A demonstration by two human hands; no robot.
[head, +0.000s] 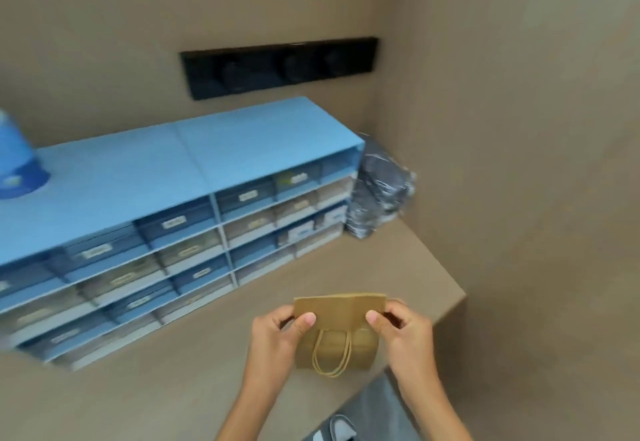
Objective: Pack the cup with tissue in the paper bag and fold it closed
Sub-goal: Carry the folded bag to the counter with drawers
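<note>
Pinching the folded top of the paper bag from both sides: left hand at the left edge, right hand at the right edge, each grip clamped on the flap with a thumb on the near face. Standing upright on the counter, near its right end and close to the near edge, with twine handles hanging down the near face. Behind and to the left, a blue drawer organizer; at its far right end, a plastic-wrapped dark bundle, contents blurred, possibly stacked packets. Above, on the wall, a black panel.
</note>
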